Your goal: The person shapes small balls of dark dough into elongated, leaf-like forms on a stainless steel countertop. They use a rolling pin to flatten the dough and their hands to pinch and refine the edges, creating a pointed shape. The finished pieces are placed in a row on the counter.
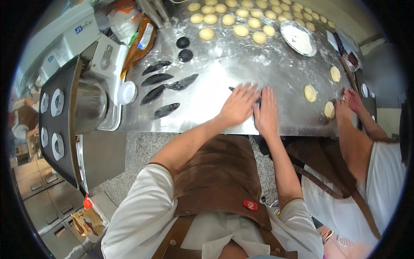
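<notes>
On the floured steel worktable [200, 119], my left hand [238, 103] lies palm down over a piece of black dough [231, 88]. Its tip pokes out on the left; most of the piece is covered. Right beside it my right hand [266, 110] rests flat, fingers straight and close together, its thumb side against the dark dough. To the left lie several spindle-shaped black dough pieces [157, 79], dusted with flour. Behind them sit two round black dough balls, one farther [183, 42] and one nearer [185, 55].
Pale yellow dough balls [241, 30] fill the back, near a metal plate of flour [298, 38]. On the right a co-worker's hands [344, 108] work beside flattened dough rounds [310, 93]. At left stand a paper cup [127, 93], a metal pot [93, 100] and a dark baking tray [64, 128].
</notes>
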The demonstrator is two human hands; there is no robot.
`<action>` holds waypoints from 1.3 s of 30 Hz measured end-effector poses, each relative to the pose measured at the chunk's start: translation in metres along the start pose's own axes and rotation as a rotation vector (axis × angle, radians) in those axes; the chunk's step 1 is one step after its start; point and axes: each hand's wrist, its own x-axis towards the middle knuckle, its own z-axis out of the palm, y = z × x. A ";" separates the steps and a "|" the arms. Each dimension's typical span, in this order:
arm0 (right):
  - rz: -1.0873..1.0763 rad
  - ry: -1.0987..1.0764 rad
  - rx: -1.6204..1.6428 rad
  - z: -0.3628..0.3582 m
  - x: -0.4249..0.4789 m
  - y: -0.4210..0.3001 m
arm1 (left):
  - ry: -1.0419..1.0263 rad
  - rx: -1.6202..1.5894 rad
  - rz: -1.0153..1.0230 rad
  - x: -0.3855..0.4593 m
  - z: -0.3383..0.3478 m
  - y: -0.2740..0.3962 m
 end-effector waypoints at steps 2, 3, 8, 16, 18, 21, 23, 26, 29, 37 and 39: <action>-0.023 -0.016 -0.056 0.005 -0.042 -0.013 | -0.008 -0.157 0.029 -0.037 -0.014 0.018; -0.030 -0.032 -0.071 0.005 -0.054 -0.019 | -0.005 -0.129 0.063 -0.049 -0.016 0.022; 0.129 0.074 0.063 0.016 0.018 -0.010 | -0.020 0.028 -0.057 0.014 -0.003 -0.003; 0.038 0.064 0.105 0.012 0.045 0.002 | 0.005 0.086 -0.164 0.035 0.002 -0.012; -0.056 0.022 0.094 0.005 0.003 -0.008 | -0.011 -0.070 -0.080 -0.010 -0.006 0.003; -0.100 -0.038 0.115 -0.005 -0.038 -0.002 | -0.002 -0.270 0.062 -0.053 -0.026 0.002; -0.091 -0.045 0.042 -0.008 -0.031 -0.010 | 0.025 -0.197 0.054 -0.053 -0.026 -0.016; -0.048 0.034 0.059 0.003 0.010 -0.008 | 0.115 -0.171 0.039 -0.014 -0.005 -0.035; 0.124 0.211 0.193 0.018 0.061 0.017 | 0.099 0.006 -0.268 0.042 0.005 -0.043; 0.126 0.226 0.303 0.006 0.038 0.018 | 0.101 -0.105 -0.175 0.013 -0.009 -0.041; 0.027 0.193 0.238 0.003 0.023 0.013 | 0.092 -0.137 -0.122 0.003 -0.014 -0.032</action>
